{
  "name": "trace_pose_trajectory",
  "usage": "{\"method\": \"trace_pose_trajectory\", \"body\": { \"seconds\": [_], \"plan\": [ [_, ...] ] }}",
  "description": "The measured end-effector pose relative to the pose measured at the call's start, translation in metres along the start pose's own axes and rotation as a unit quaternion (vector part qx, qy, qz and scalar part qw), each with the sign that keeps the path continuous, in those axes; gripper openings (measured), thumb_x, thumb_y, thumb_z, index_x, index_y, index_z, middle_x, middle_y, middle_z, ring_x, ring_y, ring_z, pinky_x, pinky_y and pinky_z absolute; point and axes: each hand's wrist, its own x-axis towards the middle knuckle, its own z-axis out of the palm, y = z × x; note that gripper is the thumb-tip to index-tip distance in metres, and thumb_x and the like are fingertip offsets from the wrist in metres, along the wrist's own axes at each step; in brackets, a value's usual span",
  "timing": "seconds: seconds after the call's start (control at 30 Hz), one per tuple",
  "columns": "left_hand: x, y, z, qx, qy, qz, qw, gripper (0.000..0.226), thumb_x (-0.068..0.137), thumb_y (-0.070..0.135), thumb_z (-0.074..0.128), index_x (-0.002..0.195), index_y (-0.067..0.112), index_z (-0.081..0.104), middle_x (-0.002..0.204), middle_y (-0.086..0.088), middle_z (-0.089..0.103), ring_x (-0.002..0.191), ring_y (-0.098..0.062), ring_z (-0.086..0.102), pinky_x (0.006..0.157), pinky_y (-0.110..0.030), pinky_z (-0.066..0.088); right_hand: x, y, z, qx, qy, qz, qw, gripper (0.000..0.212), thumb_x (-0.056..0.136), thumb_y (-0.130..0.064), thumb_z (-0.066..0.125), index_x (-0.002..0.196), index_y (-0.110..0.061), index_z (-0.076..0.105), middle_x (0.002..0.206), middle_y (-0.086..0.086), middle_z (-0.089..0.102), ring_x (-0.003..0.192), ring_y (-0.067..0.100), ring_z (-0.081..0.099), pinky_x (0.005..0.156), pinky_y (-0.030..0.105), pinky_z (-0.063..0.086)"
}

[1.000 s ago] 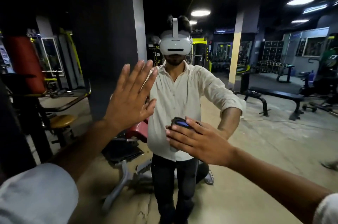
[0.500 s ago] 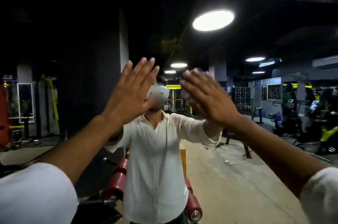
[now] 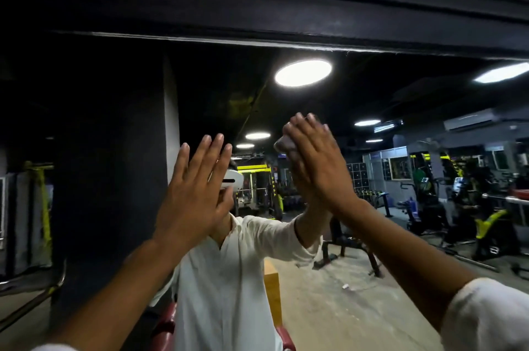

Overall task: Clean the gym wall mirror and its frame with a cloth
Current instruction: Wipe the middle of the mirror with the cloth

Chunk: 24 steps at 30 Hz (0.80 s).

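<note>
Palms face the wall mirror. Left hand is flat, fingers spread, its grip empty. Right hand, raised higher, presses a crumpled greyish cloth against smooth glass under its fingers, below the dark top frame.

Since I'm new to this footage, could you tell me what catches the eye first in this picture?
Two raised hands fill the centre: the left hand flat and open against the mirror, the right hand pressing a cloth to the glass higher up. Behind them is the reflection of the person in a white shirt, and a bright round light shines above, just under the dark frame.
</note>
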Motion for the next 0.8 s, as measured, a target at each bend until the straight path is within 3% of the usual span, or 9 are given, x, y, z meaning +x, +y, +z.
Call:
{"method": "trace_pose_trajectory", "body": {
  "seconds": [0.07,0.13,0.27,0.3,0.37,0.47,0.53,0.67,0.8],
  "plan": [
    [-0.002,0.001,0.002,-0.007,0.004,0.0,1.0,0.075,0.107,0.047,0.028,0.17,0.008,0.013,0.178,-0.016,0.006,0.165,-0.033,0.008,0.129,-0.063,0.019,0.008,-0.014,0.007,0.02,0.065,0.087,0.994,0.054,0.112,-0.034,0.035,0.164,-0.019,0.033,0.175,0.003,0.02,0.163,0.017,0.006,0.131,0.052,0.01],
    [-0.006,0.002,0.001,-0.008,0.002,-0.002,1.0,0.077,0.107,0.048,0.03,0.17,0.008,0.012,0.178,-0.017,0.005,0.165,-0.034,0.008,0.129,-0.063,0.019,0.002,-0.041,0.022,0.028,0.049,0.078,0.995,0.055,0.112,-0.029,0.042,0.165,-0.017,0.032,0.175,0.004,0.018,0.163,0.019,0.004,0.131,0.052,0.008],
    [-0.015,0.006,0.0,0.007,-0.006,0.007,1.0,0.078,0.108,0.05,0.031,0.17,0.005,0.012,0.178,-0.018,0.003,0.165,-0.034,0.007,0.13,-0.063,0.018,-0.016,-0.042,0.025,-0.032,-0.079,-0.185,0.979,0.059,0.111,-0.031,0.047,0.165,-0.017,0.029,0.175,0.007,0.018,0.163,0.023,0.005,0.132,0.051,0.009],
    [-0.016,0.007,0.0,0.011,-0.007,0.007,1.0,0.078,0.108,0.049,0.032,0.169,0.005,0.012,0.178,-0.018,0.004,0.165,-0.034,0.007,0.13,-0.062,0.018,-0.01,-0.029,0.019,-0.038,-0.083,-0.204,0.975,0.058,0.111,-0.034,0.043,0.165,-0.018,0.03,0.175,0.006,0.019,0.163,0.022,0.005,0.132,0.049,0.009],
    [-0.016,0.009,0.0,0.018,-0.008,0.004,1.0,0.079,0.107,0.048,0.036,0.169,0.005,0.013,0.178,-0.018,0.005,0.165,-0.033,0.006,0.131,-0.062,0.016,0.006,-0.005,0.009,-0.023,-0.043,-0.127,0.991,0.056,0.111,-0.037,0.034,0.164,-0.019,0.034,0.174,0.004,0.022,0.163,0.019,0.007,0.132,0.05,0.01],
    [-0.019,0.008,-0.001,0.022,-0.01,-0.006,1.0,0.079,0.107,0.048,0.038,0.169,0.005,0.014,0.178,-0.018,0.007,0.165,-0.033,0.006,0.131,-0.061,0.015,0.007,0.006,0.002,0.03,0.047,0.031,0.998,0.051,0.113,-0.032,0.036,0.163,-0.02,0.037,0.174,0.004,0.024,0.163,0.017,0.007,0.133,0.045,0.006],
    [-0.023,0.012,-0.002,0.032,-0.006,0.019,0.999,0.077,0.108,0.047,0.038,0.169,0.005,0.016,0.177,-0.018,0.009,0.165,-0.034,0.009,0.13,-0.062,0.017,-0.013,-0.007,0.009,0.046,0.051,0.039,0.997,0.053,0.112,-0.026,0.043,0.163,-0.017,0.035,0.174,0.006,0.022,0.163,0.02,0.007,0.132,0.049,0.008],
    [-0.056,0.04,0.001,0.032,-0.03,0.137,0.99,0.074,0.108,0.044,0.043,0.168,0.006,0.023,0.176,-0.018,0.016,0.164,-0.036,0.016,0.129,-0.061,0.022,-0.123,-0.043,0.029,0.05,-0.052,-0.123,0.99,0.061,0.106,-0.016,0.056,0.163,-0.01,0.035,0.173,0.012,0.021,0.162,0.031,0.01,0.13,0.057,0.015],
    [-0.09,0.069,0.002,0.033,-0.075,0.066,0.994,0.081,0.107,0.047,0.044,0.169,0.004,0.014,0.177,-0.02,0.009,0.164,-0.038,0.01,0.13,-0.064,0.017,-0.203,-0.022,0.024,-0.014,-0.155,-0.365,0.918,0.059,0.11,-0.023,0.046,0.165,-0.012,0.029,0.174,0.011,0.019,0.162,0.031,0.013,0.128,0.055,0.022]
  ]
}}
